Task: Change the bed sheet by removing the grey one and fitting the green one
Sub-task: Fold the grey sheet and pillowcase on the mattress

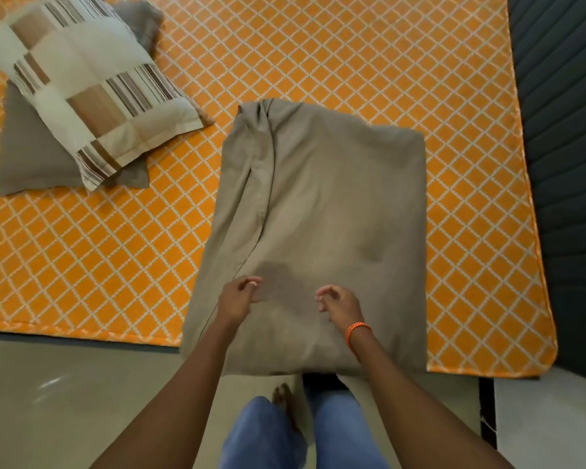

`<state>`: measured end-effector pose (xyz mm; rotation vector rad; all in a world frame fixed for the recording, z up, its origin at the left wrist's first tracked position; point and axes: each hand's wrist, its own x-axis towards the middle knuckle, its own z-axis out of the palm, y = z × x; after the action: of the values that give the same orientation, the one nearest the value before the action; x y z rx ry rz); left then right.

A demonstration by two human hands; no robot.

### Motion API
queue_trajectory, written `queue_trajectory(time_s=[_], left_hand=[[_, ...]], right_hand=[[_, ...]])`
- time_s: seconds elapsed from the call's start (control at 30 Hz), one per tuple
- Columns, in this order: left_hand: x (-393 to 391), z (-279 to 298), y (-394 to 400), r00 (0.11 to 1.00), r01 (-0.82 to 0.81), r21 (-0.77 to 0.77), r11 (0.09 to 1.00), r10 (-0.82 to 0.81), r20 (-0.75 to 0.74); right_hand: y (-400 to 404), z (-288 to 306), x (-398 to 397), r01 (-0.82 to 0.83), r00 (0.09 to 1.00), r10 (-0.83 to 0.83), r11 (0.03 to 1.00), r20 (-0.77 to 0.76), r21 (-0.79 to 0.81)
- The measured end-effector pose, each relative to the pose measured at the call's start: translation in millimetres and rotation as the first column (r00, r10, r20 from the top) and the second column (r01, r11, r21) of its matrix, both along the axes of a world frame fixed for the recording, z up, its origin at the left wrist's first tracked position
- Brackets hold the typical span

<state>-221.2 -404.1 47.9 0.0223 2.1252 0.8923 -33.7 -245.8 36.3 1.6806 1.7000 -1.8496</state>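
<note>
Below, a folded grey-brown cotton bed sheet [318, 225] is lying on a bed covered by an orange cloth with a white diamond lattice [386, 62], its near end hanging over the bed's edge. The left hand [239, 296] and right hand [340, 304] are hovering over the sheet's near end, fingers loosely curled and gripping nothing. A striped beige and brown patchwork pillow [88, 86] is resting on a plain grey pillow [34, 157] at the far left.
</note>
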Motion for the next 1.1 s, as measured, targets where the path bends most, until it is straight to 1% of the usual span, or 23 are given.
queue_trajectory(time_s=[0.07,0.17,0.3,0.43,0.5,0.57,0.67,0.7,0.77,0.87,0.93,1.03,1.1], left_hand=[[-16,-9,35,1.000,0.010,0.038,0.999,-0.010,-0.005],[-41,-23,77,0.999,0.022,0.074,0.997,-0.018,-0.051],[-87,-45,118,0.984,0.022,0.118,0.993,-0.001,-0.176],[-134,-78,159,0.976,0.009,0.119,0.993,0.017,-0.216],[-155,-97,181,0.968,-0.014,0.104,0.994,0.039,-0.247],[-174,-109,207,0.972,-0.075,0.140,0.987,0.104,-0.210],[-204,-129,237,0.964,-0.236,0.221,0.946,0.256,-0.066],[-215,-136,243,0.956,-0.271,0.243,0.932,0.291,-0.049],[-236,-143,249,0.947,-0.290,0.265,0.920,0.316,-0.061],[-272,-149,249,0.934,-0.249,0.296,0.922,0.309,-0.177],[-298,-149,244,0.913,-0.250,0.279,0.927,0.322,-0.251],[-340,-143,232,0.853,-0.255,0.179,0.950,0.308,-0.422],[-366,-134,221,0.769,-0.339,0.078,0.937,0.324,-0.551]], right_hand=[[22,-4,-27,-0.018,0.999,0.018,1.000,-0.031,0.005],[49,-15,-68,-0.012,0.996,0.012,1.000,-0.089,-0.001],[72,-32,-114,0.019,0.989,-0.024,0.999,-0.149,-0.035],[89,-58,-155,0.071,0.980,-0.083,0.995,-0.180,-0.072],[97,-72,-179,0.099,0.974,-0.109,0.993,-0.198,-0.058],[109,-85,-202,0.132,0.964,-0.129,0.991,-0.233,-0.002],[130,-108,-243,0.163,0.953,-0.133,0.982,-0.271,0.093],[137,-114,-258,0.172,0.954,-0.134,0.978,-0.270,0.122],[152,-124,-289,0.180,0.955,-0.130,0.969,-0.268,0.171],[169,-135,-335,0.171,0.959,-0.100,0.951,-0.265,0.259],[177,-136,-362,0.132,0.964,-0.049,0.942,-0.262,0.309],[181,-133,-398,0.024,0.967,0.065,0.939,-0.246,0.344],[179,-134,-416,-0.026,0.969,0.123,0.915,-0.216,0.404]])
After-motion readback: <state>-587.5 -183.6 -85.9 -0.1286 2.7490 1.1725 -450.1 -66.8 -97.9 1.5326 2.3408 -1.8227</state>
